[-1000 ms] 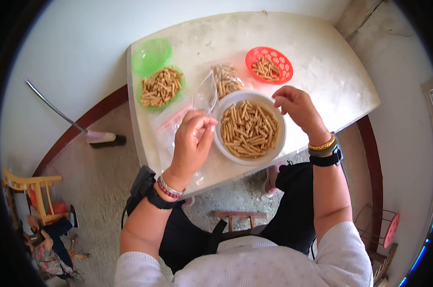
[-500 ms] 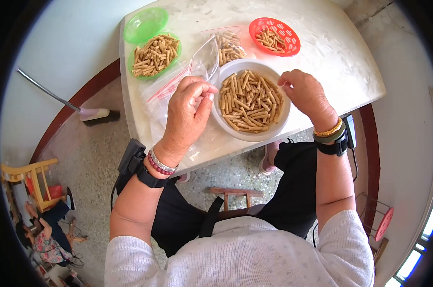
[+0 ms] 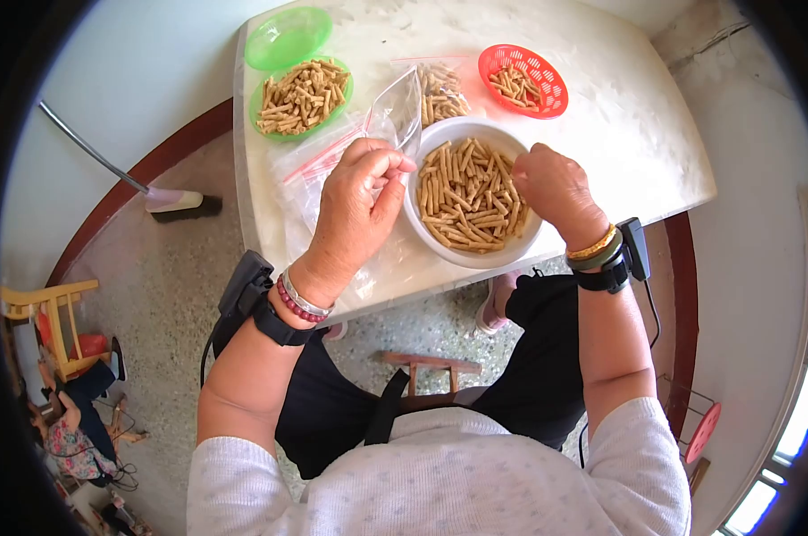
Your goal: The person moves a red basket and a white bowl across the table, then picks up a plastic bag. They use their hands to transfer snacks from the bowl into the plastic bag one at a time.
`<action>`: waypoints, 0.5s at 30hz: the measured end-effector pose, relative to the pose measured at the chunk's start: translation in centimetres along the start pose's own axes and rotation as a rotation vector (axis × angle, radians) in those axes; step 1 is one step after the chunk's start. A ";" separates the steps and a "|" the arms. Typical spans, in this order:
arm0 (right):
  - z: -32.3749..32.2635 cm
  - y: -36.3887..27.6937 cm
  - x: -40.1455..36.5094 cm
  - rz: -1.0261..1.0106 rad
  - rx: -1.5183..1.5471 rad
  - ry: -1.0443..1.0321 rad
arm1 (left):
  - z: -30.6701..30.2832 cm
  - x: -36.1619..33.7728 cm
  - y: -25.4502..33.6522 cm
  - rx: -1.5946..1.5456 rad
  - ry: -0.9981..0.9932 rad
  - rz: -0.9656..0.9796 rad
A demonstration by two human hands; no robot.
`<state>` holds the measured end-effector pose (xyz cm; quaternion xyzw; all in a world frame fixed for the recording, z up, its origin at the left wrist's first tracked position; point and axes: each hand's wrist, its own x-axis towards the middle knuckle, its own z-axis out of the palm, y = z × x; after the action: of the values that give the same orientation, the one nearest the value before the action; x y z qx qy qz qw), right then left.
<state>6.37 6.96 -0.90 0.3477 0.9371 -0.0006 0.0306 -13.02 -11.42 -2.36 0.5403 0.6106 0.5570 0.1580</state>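
Note:
My left hand is closed in a pinch on the clear plastic bag, whose mouth gapes just beyond the fingers. Right of it stands a white bowl holding many short tan sticks. At the bowl's right rim is my right hand, its fingers curled together over the sticks; whatever is in them is hidden. A filled clear bag of similar sticks lies behind the bowl. Flat bags with red zip strips lie under and beside my left hand.
A green basket of sticks and a green lid-like dish sit at the table's back left. A red basket holds some sticks at the back right. On the floor are a broom and a wooden chair; another person sits beyond.
My right hand has moved down and left to the bowl's edge, and its fingers have curled in. My left hand keeps its pinch on the bag. The whole view has shifted slightly.

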 end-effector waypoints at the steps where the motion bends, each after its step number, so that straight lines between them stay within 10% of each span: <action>1: -0.1 -0.5 0.0 0.000 -0.002 0.003 | 0.0 0.0 0.1 0.000 0.002 0.003; 8: 0.9 -1.7 0.4 -0.074 0.020 -0.167 | 0.0 -0.1 0.2 0.023 0.010 0.001; 15: -0.5 -3.4 0.0 0.035 1.640 -0.320 | 0.3 -0.1 0.0 -0.088 0.015 -0.080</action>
<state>4.14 4.43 -0.52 0.2702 0.6184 -0.7312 -0.0996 -12.68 -11.36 -2.52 0.5037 0.6078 0.5807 0.1991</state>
